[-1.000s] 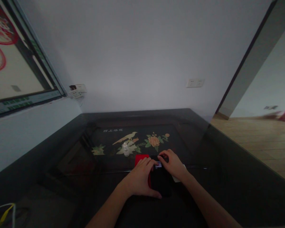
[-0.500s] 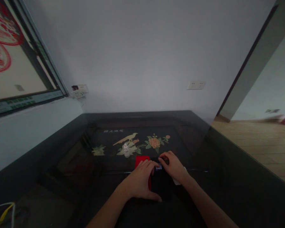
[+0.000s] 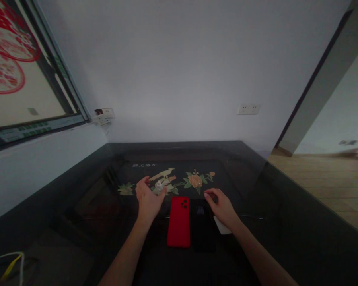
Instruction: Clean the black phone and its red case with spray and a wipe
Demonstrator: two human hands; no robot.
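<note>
Head view: the two hands are kept apart over a dark glossy table (image 3: 256, 250). The left hand (image 3: 147, 198) is spread around a small clear bottle (image 3: 159, 186), thumb to its right and fingers to its left; whether the bottle is touched cannot be told. The bottle is stood upright on the table's painted flowers and bird. The right hand (image 3: 221, 205) is curled, its thumb and forefinger brought close together by the top right corner of a black slab (image 3: 203, 232); whether anything is pinched cannot be made out.

Between the forearms, a red phone (image 3: 178, 224) is laid flat, its camera lenses turned up, just left of the slab. Pale lettering is borne by the slab near its top. A white item (image 3: 221, 225) is partly covered by the right hand.

Farther out, a white cable (image 3: 22, 266) and a yellow one (image 3: 10, 269) are seen at lower left. Beyond the table, sockets (image 3: 248, 109) are set in a pale wall (image 3: 173, 67), and red decorations (image 3: 6, 73) are shown at the window on the left.
</note>
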